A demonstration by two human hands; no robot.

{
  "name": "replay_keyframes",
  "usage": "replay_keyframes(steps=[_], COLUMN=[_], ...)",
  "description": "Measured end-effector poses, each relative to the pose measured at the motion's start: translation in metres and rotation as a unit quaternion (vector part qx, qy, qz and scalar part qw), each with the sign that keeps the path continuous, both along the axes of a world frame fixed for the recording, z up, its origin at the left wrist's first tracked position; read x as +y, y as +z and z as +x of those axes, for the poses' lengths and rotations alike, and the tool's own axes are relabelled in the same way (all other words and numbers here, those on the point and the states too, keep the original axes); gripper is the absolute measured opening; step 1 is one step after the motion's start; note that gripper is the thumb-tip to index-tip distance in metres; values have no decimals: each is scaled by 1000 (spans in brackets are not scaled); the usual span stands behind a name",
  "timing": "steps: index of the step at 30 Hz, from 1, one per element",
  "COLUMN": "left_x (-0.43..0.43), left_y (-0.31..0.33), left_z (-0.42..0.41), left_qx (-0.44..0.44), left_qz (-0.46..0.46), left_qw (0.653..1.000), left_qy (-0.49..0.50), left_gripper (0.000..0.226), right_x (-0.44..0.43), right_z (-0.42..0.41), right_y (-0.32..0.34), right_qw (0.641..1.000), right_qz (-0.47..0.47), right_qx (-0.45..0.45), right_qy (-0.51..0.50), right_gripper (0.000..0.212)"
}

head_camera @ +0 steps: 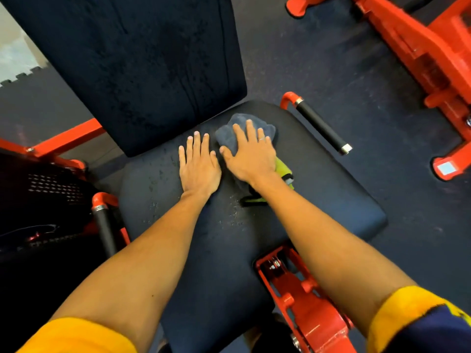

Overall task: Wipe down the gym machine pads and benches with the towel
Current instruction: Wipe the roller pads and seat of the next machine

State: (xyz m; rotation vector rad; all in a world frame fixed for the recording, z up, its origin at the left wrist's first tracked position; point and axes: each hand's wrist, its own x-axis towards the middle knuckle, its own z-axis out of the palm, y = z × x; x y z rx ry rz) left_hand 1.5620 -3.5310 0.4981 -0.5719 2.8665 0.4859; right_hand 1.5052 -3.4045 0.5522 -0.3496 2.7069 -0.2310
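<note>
My right grip [251, 159] lies flat on the grey towel [225, 137]. The fingers are straight and spread. They press down on the towel and do not curl round it. My left grip [200, 169] is flat too. It rests on the bare bench [318, 189] just left of the towel and holds nothing.

The towel sits bunched up on the far part of the bench, near the bottom of the tall back pad [142, 59]. I think it is soft, light and floppy. It will fold and slide if I only push one edge, so a flat palm on the middle of it works best. To lift it, I would grab a fat fold in the middle.

The bench looks smooth and firm. Little wet drops [155, 182] sit on its left side and on the back pad, so it may be slippery there.

A green thing with a black part [284, 169] lies under my right wrist. I cannot tell what it is.

I see no words I can read. A small pale sticker [446, 168] on a red foot at the far right shows no letters.
</note>
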Motion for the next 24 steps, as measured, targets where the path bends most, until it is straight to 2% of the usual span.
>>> replay_keyframes(steps=[5, 10, 13, 16, 20, 22, 24], left_x=[-5, -5, -5, -5, -7, -8, -7], left_y=[6, 12, 15, 19, 23, 26, 27], left_z=[31, 56, 69, 83, 103, 111, 119], left_qx=[1, -1, -1, -2, 10, 9, 13], left_qz=[1, 5, 4, 2, 8, 10, 8], left_qw=[1000, 1000, 1000, 1000, 1000, 1000, 999], left_qy=[-1, 9, 16, 18, 22, 28, 35], left_gripper=[58, 57, 56, 56, 55, 56, 56], right_x=[35, 44, 14, 7, 45, 60, 59], right_z=[56, 18, 42, 87, 119, 103, 80], right_y=[13, 7, 6, 10, 18, 19, 19], right_qw=[995, 998, 997, 997, 987, 987, 994], right_qz=[-42, -3, 17, -3, -18, -8, 10], right_qx=[31, 61, 69, 70, 104, 120, 99], right_qy=[88, -15, -23, 29, 121, 106, 46], right_gripper=[70, 62, 65, 70, 76, 74, 73])
